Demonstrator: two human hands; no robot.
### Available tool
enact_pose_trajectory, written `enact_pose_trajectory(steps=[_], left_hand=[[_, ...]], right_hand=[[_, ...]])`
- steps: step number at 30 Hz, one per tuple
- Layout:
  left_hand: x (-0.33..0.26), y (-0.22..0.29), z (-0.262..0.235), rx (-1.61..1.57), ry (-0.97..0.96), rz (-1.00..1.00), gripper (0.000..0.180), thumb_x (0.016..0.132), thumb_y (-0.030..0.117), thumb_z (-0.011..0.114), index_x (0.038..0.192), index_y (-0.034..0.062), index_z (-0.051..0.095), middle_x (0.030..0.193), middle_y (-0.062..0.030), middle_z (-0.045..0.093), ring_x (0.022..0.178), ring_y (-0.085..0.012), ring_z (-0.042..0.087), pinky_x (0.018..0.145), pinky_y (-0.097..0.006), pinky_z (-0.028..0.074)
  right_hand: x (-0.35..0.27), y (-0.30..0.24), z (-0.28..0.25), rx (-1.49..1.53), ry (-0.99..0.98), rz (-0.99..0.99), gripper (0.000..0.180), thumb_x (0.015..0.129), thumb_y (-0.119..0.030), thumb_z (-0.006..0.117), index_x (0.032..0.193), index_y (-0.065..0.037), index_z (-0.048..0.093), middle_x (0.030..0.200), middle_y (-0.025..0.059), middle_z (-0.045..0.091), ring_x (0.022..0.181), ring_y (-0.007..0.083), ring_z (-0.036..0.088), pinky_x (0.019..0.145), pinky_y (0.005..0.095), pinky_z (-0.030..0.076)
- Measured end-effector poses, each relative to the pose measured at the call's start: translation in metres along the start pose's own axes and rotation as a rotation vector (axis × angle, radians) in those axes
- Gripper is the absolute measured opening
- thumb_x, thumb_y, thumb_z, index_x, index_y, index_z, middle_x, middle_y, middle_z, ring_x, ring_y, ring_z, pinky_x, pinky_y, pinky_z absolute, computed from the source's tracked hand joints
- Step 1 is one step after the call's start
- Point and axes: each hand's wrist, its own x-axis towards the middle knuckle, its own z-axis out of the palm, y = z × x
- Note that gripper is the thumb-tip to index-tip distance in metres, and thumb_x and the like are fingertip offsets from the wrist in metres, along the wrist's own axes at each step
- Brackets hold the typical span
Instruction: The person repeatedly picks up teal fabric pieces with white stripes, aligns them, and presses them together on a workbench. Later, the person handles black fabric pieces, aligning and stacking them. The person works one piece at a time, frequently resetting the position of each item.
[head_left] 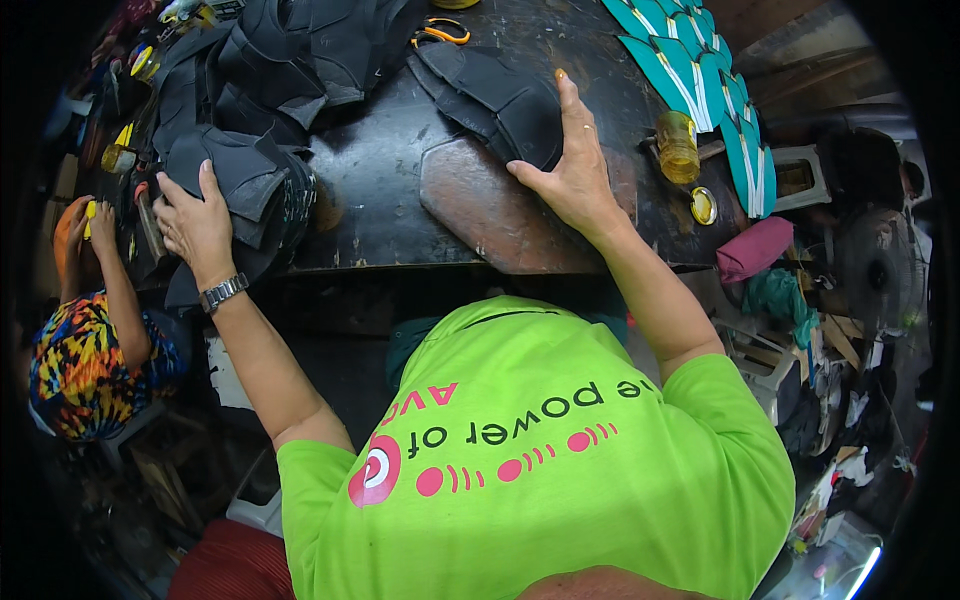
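Note:
My left hand [197,225], with a metal watch on the wrist, lies with fingers apart on a pile of black cut pieces [240,180] at the table's left edge. My right hand [577,165] is spread, thumb and forefinger wide apart, beside a smaller overlapping stack of black pieces [490,95]. The thumb is close to the stack's near edge; I cannot tell whether it touches. That stack lies partly over a worn brown board [485,220] at the table's front. More black pieces [310,50] are heaped at the far left.
Orange-handled scissors [440,33] lie behind the smaller stack. To the right stand a yellowish jar [677,150], its lid-like disc [703,206] and rows of teal pieces with white strips [690,85]. A co-worker in a multicoloured shirt [85,365] works at the left. A fan [880,265] stands at right.

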Motion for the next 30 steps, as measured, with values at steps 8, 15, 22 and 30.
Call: enact_pose_trajectory(steps=[8,15,22,30], left_hand=[[-0.059,0.078,-0.084,-0.674,0.044,0.39,0.061,0.094,0.023,0.073,0.149,0.0093,0.049,0.138,-0.0185,0.054,0.124,-0.0304,0.056,0.109,-0.042,0.042],[-0.114,0.152,-0.109,-2.139,-0.764,-0.011,0.065,0.101,0.0,0.058,0.158,0.0015,0.026,0.119,-0.0085,0.063,0.105,-0.0143,0.065,0.091,-0.029,0.054],[0.002,0.017,-0.117,-1.709,-0.044,-0.156,0.039,0.105,0.007,0.05,0.144,0.0013,0.051,0.131,-0.0118,0.064,0.098,-0.0138,0.069,0.084,-0.023,0.059],[0.017,-0.044,-0.002,-1.218,-0.1,-0.321,0.031,0.106,0.012,0.052,0.133,0.0092,0.069,0.096,0.0054,0.069,0.056,-0.0012,0.042,0.049,-0.018,0.036]], right_hand=[[0.001,-0.014,-0.019,0.109,0.28,-0.208,0.111,0.07,-0.013,0.084,0.16,-0.003,0.021,0.154,0.0247,0.037,0.141,0.0417,0.039,0.117,0.0484,0.034],[-0.011,-0.073,-0.005,0.259,0.136,-0.664,0.094,0.062,-0.019,0.092,0.144,-0.007,0.048,0.148,0.0275,0.046,0.133,0.0436,0.051,0.107,0.0479,0.042],[0.004,-0.019,-0.024,0.164,-0.001,-0.223,0.1,0.08,-0.023,0.083,0.16,-0.006,0.025,0.141,0.0228,0.056,0.126,0.0397,0.056,0.108,0.0458,0.043],[-0.003,0.008,-0.001,-0.157,-0.184,-0.088,0.117,0.072,-0.032,0.091,0.162,-0.014,0.019,0.147,0.0252,0.048,0.134,0.0435,0.048,0.111,0.0473,0.042]])
